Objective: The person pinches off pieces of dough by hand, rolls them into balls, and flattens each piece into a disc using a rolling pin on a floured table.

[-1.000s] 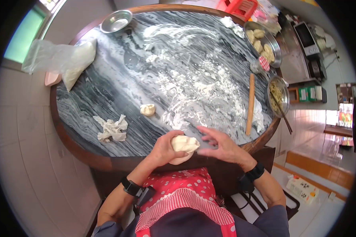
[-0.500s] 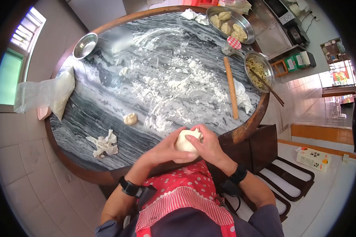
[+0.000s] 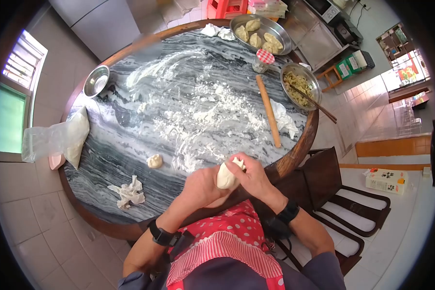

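A smooth piece of white dough [image 3: 225, 177] is held between my two hands at the table's near edge. My left hand [image 3: 201, 187] wraps around it from the left and below. My right hand [image 3: 254, 179] grips it from the right, thumb across the top near a pinched end. Parts of the dough are hidden by the fingers. On the marble tabletop [image 3: 179, 92], a small dough lump [image 3: 154, 161] lies to the left of my hands. Loose flour [image 3: 212, 108] is scattered over the middle, and a wooden rolling pin [image 3: 268, 111] lies at the right.
At the far right stand a metal pan of shaped dumplings [image 3: 234, 40], a jar with a checked lid [image 3: 264, 59] and a filling bowl [image 3: 315, 83] with chopsticks. Left are a metal bowl [image 3: 96, 81], a flour bag [image 3: 77, 137] and crumpled tissue [image 3: 128, 192]. Wooden chairs [image 3: 324, 176] stand right.
The dough has turned in my hands and shows a narrower shape. My left hand has closed further around it. The whole view has shifted slightly.
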Demonstrator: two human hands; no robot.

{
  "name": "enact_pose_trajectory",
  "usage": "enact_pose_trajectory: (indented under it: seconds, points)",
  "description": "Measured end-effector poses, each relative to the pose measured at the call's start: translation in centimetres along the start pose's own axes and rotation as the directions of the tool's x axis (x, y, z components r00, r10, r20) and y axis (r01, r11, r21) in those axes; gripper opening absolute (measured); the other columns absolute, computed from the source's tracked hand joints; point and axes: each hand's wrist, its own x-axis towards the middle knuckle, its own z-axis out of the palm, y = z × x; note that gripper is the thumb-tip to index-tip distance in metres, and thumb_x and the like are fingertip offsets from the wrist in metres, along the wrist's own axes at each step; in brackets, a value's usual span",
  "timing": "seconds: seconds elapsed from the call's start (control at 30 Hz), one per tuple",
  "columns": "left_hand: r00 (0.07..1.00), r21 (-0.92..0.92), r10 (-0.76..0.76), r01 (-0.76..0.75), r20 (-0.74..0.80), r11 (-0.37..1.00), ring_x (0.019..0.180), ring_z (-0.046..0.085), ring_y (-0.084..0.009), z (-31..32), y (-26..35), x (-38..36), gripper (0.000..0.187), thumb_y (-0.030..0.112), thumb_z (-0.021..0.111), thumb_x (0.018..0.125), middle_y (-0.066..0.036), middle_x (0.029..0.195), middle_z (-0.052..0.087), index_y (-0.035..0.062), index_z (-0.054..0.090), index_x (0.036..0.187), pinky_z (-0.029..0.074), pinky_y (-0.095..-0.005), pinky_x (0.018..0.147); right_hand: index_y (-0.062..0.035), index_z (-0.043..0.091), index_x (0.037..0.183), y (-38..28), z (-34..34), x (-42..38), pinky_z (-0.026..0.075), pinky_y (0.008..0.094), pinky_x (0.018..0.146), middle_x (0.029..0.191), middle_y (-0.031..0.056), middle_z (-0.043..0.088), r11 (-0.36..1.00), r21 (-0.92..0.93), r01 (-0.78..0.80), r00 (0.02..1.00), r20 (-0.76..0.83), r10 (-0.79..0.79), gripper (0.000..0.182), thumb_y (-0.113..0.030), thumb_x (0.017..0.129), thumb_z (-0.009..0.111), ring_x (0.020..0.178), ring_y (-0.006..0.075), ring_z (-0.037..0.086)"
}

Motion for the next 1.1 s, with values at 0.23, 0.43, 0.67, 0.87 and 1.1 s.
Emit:
enact_pose_trajectory:
  seconds: [0.23,0.43,0.67,0.87,1.1]
  points:
    - [0.995,0.169,0.034,-0.049,0.089,0.984,0.09,0.067,-0.0388,4.8,-4.9,0.9,0.078,0.053,0.086,0.062,-0.02,0.094,0.068,0.0043,0.056,0.114,0.053,-0.0461,0.075,-0.0051,0.052,0.137,6.6,0.9,-2.9,0.052,0.0335,0.091,0.129,0.0172,0.059,0.974,0.213,-0.07,0.982,0.189,0.029,0.048,-0.019,0.093,0.066,0.114,0.0204,0.06]
    - [0.992,0.258,0.113,-0.097,-0.049,0.961,0.097,0.061,-0.039,6.7,-4.6,0.2,0.085,0.055,0.087,0.056,-0.018,0.104,0.059,0.003,0.054,0.115,0.052,-0.0467,0.079,-0.0054,0.047,0.142,3.4,-2.7,-3.2,0.043,0.0397,0.107,0.144,0.0219,0.044,0.932,-0.287,0.221,0.951,0.277,-0.14,0.063,-0.018,0.085,0.072,0.131,0.0347,0.049]
    - [0.893,0.584,0.384,-0.185,-0.236,0.79,0.103,0.058,-0.034,6.5,-2.6,-1.1,0.086,0.05,0.089,0.054,-0.015,0.115,0.052,0.0044,0.052,0.117,0.052,-0.0467,0.081,-0.0003,0.057,0.123,7.0,0.7,-3.1,0.054,0.0303,0.085,0.107,0.0108,0.067,0.999,-0.039,0.027,0.953,0.303,-0.014,0.046,-0.015,0.084,0.076,0.098,0.0175,0.066]
    - [0.957,0.274,0.2,-0.253,0.209,0.928,0.101,0.062,-0.0391,4.3,-5.3,0.4,0.077,0.032,0.086,0.062,-0.019,0.11,0.064,0.0051,0.05,0.125,0.052,-0.0451,0.083,0.0039,0.059,0.114,6.0,0.1,-3.0,0.053,0.0213,0.056,0.085,0.0048,0.067,0.899,0.299,-0.321,0.903,0.382,0.196,0.033,-0.015,0.09,0.072,0.068,0.0064,0.063]
    - [0.952,-0.174,0.046,0.008,0.301,0.985,0.103,0.066,-0.0365,2.9,-6.2,2.6,0.076,0.028,0.086,0.063,-0.021,0.106,0.068,0.0057,0.053,0.128,0.051,-0.0429,0.088,-0.0108,0.035,0.149,2.7,-4.0,-1.6,0.04,0.0446,0.109,0.152,0.0174,0.033,0.906,-0.264,0.331,0.881,0.429,-0.197,0.091,-0.021,0.072,0.083,0.137,0.0384,0.038]
